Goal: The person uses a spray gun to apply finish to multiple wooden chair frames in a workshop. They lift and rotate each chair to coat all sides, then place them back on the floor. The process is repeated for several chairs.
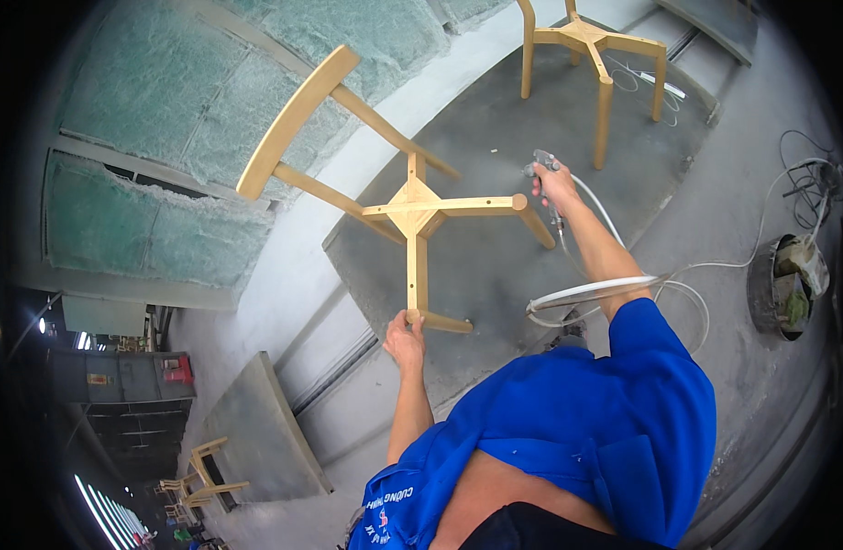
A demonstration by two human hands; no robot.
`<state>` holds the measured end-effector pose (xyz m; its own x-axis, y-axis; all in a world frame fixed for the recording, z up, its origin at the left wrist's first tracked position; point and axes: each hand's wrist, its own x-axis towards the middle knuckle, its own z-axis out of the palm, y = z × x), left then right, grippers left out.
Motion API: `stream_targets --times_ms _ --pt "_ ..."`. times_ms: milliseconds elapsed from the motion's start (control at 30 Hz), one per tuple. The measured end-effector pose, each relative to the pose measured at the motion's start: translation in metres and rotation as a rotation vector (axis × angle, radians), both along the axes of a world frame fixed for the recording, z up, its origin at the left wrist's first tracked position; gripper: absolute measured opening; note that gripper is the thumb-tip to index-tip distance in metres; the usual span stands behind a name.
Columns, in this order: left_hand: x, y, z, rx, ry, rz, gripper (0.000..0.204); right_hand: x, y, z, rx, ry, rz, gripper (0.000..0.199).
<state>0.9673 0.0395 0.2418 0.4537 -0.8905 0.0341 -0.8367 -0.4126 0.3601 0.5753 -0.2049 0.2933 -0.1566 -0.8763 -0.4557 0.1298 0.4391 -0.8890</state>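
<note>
A pale wooden chair frame (416, 216) without a seat stands tilted over a grey board (495, 266), its curved back rail toward the upper left. My left hand (405, 346) is closed around the corner where its near leg meets the crossed seat braces. To the right of the frame, my right hand (557, 186) grips a spray gun (544, 161), its nozzle end facing the chair and apart from it. A white hose (597, 207) runs from the gun and loops around my right forearm.
A second chair frame (586, 35) stands at the far end of the board. On the right is a bucket (774, 289) with a plastic-wrapped bundle and coiled hoses. Greenish, wet-looking panels (192, 101) line the far left. More chair frames (201, 472) stand at lower left.
</note>
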Motion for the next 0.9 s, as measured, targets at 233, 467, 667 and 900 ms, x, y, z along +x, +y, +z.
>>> stream_targets --times_ms 233,467,667,900 --pt "0.001 -0.002 -0.006 -0.143 -0.028 -0.116 0.038 -0.006 0.070 0.099 -0.375 0.170 0.219 0.051" --pt "-0.017 0.004 -0.004 -0.176 0.082 -0.163 0.039 0.035 0.109 0.238 -1.363 1.018 0.524 0.075" --pt "-0.026 0.007 -0.008 -0.273 0.102 -0.155 0.039 0.069 0.142 0.282 -1.038 1.502 1.123 0.092" --pt "-0.026 0.009 -0.008 -0.329 0.129 -0.167 0.040 0.123 0.176 0.320 -1.274 1.548 0.940 0.090"
